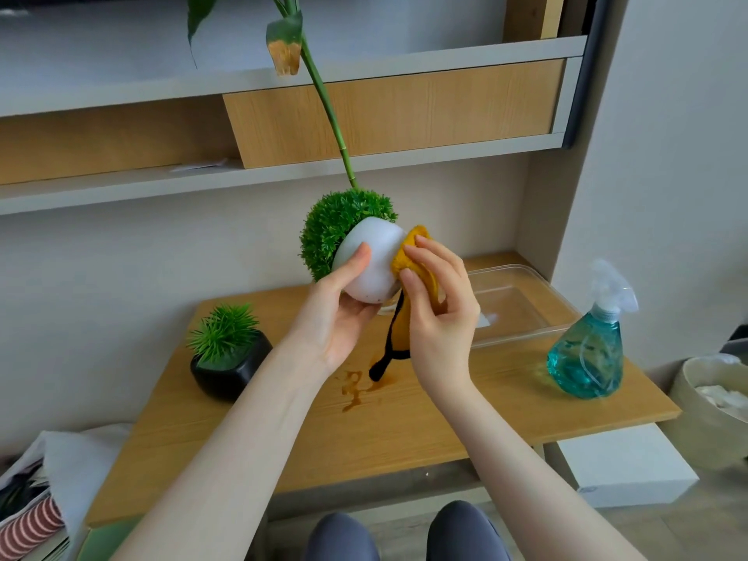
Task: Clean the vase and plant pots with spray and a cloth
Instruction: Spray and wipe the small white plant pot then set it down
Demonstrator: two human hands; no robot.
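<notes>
Head view. L hand (336, 313) grips a white round pot (374, 257) w/ a green ball-shaped plant (336, 228), held up above the tabletop (404, 419) and tilted so the plant faces up-left and the pot's base faces down-right; thumb lies across the pot's side, fingers hidden behind. R hand (439, 313) pinches a yellow cloth (413, 247) between thumb and fingers, cloth pressed against the pot's right side; the cloth's black-trimmed end (382, 364) hangs down, its tip at or just over the wood, cannot tell which. Beneath it, a wet brown smear (356, 388) on the tabletop. Black pot (230, 368) w/ spiky green plant stands upright at left, apart from both hands. Spray bottle (587, 354) w/ blue-green liquid stands upright at right edge. Clear plastic tray (522, 301) lies behind the R hand, near the bottle. A green stalk (328, 103) rises from behind the ball plant toward the shelves (283, 176).
</notes>
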